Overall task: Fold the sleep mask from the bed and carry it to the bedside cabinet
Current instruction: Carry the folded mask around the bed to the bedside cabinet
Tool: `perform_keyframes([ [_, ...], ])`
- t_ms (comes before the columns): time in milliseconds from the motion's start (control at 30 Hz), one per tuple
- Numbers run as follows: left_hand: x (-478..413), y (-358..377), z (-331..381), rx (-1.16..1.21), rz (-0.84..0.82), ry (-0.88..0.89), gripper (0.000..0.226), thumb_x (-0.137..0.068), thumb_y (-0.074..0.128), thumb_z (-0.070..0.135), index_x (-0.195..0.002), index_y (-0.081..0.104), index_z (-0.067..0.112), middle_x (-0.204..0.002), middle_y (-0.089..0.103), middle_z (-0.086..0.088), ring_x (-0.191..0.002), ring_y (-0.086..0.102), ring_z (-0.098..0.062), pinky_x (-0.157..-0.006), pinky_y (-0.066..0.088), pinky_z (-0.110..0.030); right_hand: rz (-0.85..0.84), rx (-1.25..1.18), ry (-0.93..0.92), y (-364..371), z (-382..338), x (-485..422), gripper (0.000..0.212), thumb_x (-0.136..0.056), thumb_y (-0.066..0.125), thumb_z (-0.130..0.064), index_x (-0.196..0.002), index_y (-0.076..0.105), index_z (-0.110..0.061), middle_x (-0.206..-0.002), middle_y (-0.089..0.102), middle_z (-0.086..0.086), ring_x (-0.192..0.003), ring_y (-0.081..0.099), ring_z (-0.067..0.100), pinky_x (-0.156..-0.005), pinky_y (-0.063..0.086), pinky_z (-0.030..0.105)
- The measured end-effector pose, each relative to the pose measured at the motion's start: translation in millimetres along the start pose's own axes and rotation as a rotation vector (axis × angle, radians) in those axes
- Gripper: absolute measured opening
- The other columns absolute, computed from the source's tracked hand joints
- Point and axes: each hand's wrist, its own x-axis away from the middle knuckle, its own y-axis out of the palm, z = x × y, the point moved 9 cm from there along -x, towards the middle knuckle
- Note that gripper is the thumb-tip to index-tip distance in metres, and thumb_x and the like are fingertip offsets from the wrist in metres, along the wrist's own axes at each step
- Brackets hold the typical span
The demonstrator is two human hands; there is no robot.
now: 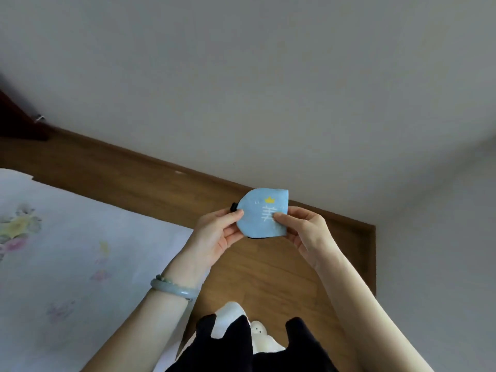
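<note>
A light blue sleep mask (pixel 261 210), folded in half, is held up in front of me over the wooden floor. It has a small yellow crown and white marks on its face, and a bit of black strap shows at its left edge. My left hand (pixel 218 232) pinches the mask's left side; a pale green bangle sits on that wrist. My right hand (pixel 303 229) pinches the right side, thumb on the front. The bedside cabinet is not in view.
The bed (pixel 67 251), with a white flower-printed sheet, fills the lower left. A wooden floor (pixel 268 277) runs between the bed and the grey wall (pixel 268 89). A dark wooden piece of furniture (pixel 16 116) stands at the far left. My dark clothing and white slippers show at the bottom.
</note>
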Motion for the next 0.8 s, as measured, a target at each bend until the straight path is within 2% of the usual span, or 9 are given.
perform_keyframes([
  [67, -25, -4, 17, -0.014, 0.042, 0.003, 0.022, -0.087, 0.062, 0.004, -0.108, 0.065, 0.001, -0.104, 0.074, -0.013, -0.095, 0.072, -0.023, -0.074, 0.059, -0.032, -0.028, 0.029, 0.018, 10, -11, -33, 0.032, -0.073, 0.076, -0.005, -0.102, 0.066, 0.002, -0.099, 0.072, 0.016, -0.088, 0.071, 0.026, -0.075, 0.057, 0.034],
  [133, -50, -9, 33, 0.001, 0.071, 0.005, 0.017, -0.088, 0.06, 0.004, -0.104, 0.067, 0.002, -0.101, 0.075, -0.014, -0.093, 0.072, -0.022, -0.071, 0.059, -0.032, -0.061, 0.043, 0.028, 23, -22, -66, 0.031, -0.073, 0.075, -0.004, -0.102, 0.065, 0.003, -0.101, 0.072, 0.018, -0.09, 0.071, 0.028, -0.078, 0.056, 0.035],
  [233, -94, -15, 61, 0.05, 0.09, 0.019, 0.016, -0.087, 0.057, 0.001, -0.099, 0.067, 0.001, -0.094, 0.076, -0.014, -0.088, 0.073, -0.022, -0.064, 0.058, -0.029, -0.114, 0.068, 0.031, 44, -38, -121, 0.031, -0.073, 0.074, -0.003, -0.102, 0.066, 0.003, -0.101, 0.072, 0.019, -0.091, 0.07, 0.029, -0.077, 0.057, 0.035],
  [400, -169, -33, 125, 0.114, 0.163, 0.069, 0.015, -0.087, 0.057, -0.001, -0.096, 0.068, 0.0, -0.095, 0.076, -0.016, -0.088, 0.073, -0.024, -0.067, 0.059, -0.031, -0.208, 0.142, 0.051, 99, -71, -225, 0.032, -0.073, 0.074, -0.004, -0.103, 0.066, 0.001, -0.101, 0.072, 0.017, -0.09, 0.071, 0.029, -0.078, 0.056, 0.037],
  [500, -205, -48, 171, 0.168, 0.217, 0.104, 0.017, -0.089, 0.055, -0.001, -0.1, 0.067, -0.001, -0.099, 0.074, -0.017, -0.09, 0.072, -0.024, -0.071, 0.06, -0.031, -0.28, 0.173, 0.07, 147, -94, -282, 0.027, -0.074, 0.072, -0.001, -0.101, 0.065, 0.002, -0.093, 0.072, 0.016, -0.084, 0.071, 0.027, -0.073, 0.059, 0.034],
  [633, -241, -66, 229, 0.194, 0.265, 0.144, 0.021, -0.092, 0.052, 0.0, -0.109, 0.064, -0.002, -0.108, 0.071, -0.017, -0.101, 0.068, -0.026, -0.08, 0.058, -0.032, -0.371, 0.206, 0.087, 209, -122, -343, 0.024, -0.075, 0.069, 0.003, -0.098, 0.065, 0.003, -0.088, 0.073, 0.015, -0.081, 0.071, 0.027, -0.078, 0.059, 0.037],
  [800, -273, -98, 287, 0.249, 0.368, 0.184, 0.025, -0.093, 0.051, -0.001, -0.116, 0.059, -0.002, -0.113, 0.067, -0.019, -0.103, 0.065, -0.029, -0.076, 0.058, -0.03, -0.503, 0.262, 0.134, 284, -142, -399, 0.028, -0.076, 0.065, 0.007, -0.104, 0.062, 0.008, -0.089, 0.072, 0.016, -0.078, 0.071, 0.025, -0.071, 0.06, 0.031],
])
